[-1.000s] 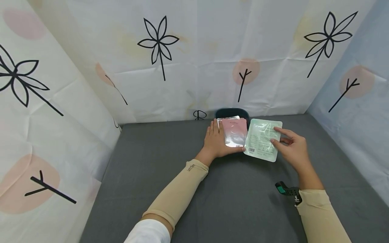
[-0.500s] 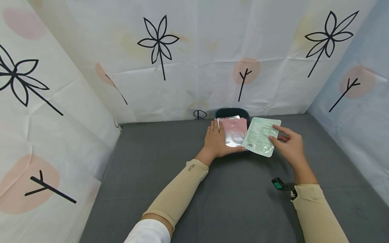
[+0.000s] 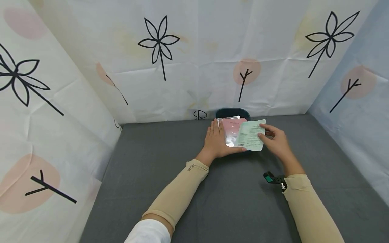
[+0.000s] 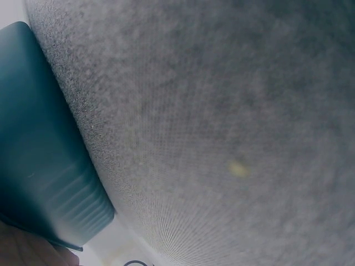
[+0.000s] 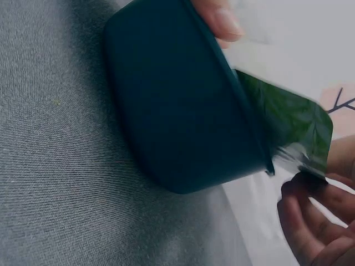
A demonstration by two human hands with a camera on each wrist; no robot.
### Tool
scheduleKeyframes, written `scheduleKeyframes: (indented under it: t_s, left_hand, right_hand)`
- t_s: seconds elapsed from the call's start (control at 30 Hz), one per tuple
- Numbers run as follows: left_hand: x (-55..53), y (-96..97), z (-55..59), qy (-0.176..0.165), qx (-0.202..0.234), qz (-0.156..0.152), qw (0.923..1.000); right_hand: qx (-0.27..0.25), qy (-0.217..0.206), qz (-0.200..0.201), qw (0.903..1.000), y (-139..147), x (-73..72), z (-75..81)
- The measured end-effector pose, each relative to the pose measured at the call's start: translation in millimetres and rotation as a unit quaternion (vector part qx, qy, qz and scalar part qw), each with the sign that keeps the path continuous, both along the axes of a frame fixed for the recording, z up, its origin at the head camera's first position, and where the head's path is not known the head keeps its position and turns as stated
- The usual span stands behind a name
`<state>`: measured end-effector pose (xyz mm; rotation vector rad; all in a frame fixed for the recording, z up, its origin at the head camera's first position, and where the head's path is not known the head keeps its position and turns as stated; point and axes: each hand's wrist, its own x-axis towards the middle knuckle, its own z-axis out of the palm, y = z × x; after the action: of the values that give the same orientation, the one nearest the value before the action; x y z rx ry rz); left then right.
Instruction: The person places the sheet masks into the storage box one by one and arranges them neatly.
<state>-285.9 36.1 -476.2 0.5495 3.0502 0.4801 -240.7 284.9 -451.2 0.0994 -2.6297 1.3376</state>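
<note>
A dark teal plastic bin point(image 3: 232, 110) stands near the back wall. Along its left and near rim lies my left hand point(image 3: 214, 143), fingers straight and thumb spread; that thumb point(image 5: 224, 22) shows over the rim in the right wrist view. My right hand point(image 3: 276, 141) pinches the right edge of a pale green sheet mask packet point(image 3: 250, 135). The packet's lower left part is over the bin and overlaps a pink and silver packet point(image 3: 231, 130). From the right wrist, the green packet's leafy dark side point(image 5: 294, 119) reaches inside the rim.
Another silvery packet point(image 3: 232, 117) sticks out behind the pink one. Grey cloth point(image 3: 170, 162) covers the table. White printed fabric point(image 3: 197, 67) hangs behind and at the left, with a bluish side panel point(image 3: 352, 111) at the right. A black and green strap point(image 3: 273, 178) is on my right wrist.
My right hand has moved left with the green packet, from beside the bin to over its right part, partly covering the pink packet. The left hand has stayed in place.
</note>
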Motion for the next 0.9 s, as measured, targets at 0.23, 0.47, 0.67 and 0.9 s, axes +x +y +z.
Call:
scheduleKeyframes:
  t_s: [0.23,0.47,0.67,0.9]
  left_hand:
    - [1.2,-0.1,0.5,0.004,-0.003,-0.002,1.0]
    - [0.2,0.7,-1.8,-0.002,-0.004,0.001,1.0]
    - [0.1,1.1,-2.6,-0.004,-0.005,0.002,1.0]
    - [-1.7,1.2,-3.2,0.009,-0.011,0.004,0.9999]
  right_hand:
    - [0.019,-0.059,0.054,0.9966,-6,-9.4,-3.4]
    - [0.014,-0.077,0.067,0.9947,-10,-15.5,-5.9]
    - [-0.009,-0.078,0.063,0.9949,-10,-14.4,-8.2]
    - [-0.009,-0.075,0.047,0.996,-5,-7.2,-11.9]
